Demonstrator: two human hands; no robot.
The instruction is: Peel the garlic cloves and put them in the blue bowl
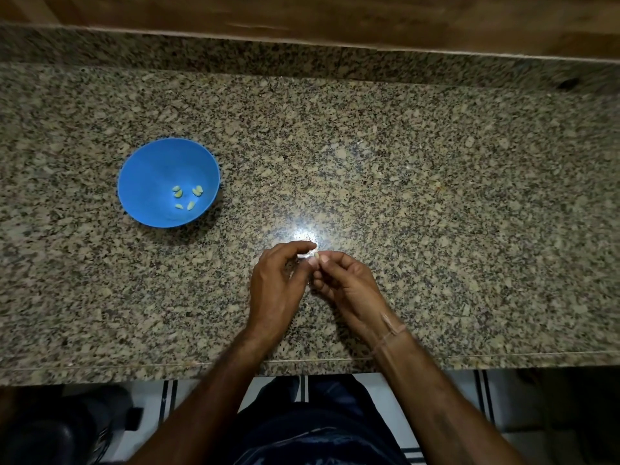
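though tiny, clove (310, 255) in left hand (275, 284)

The bowl (151, 166) at nine o'clock is blue, its cloves (197, 191) pale yellow-green; the counter (436, 196) is speckled beige, grey and black; the board (302, 15) at twelve is brown wood-grain.
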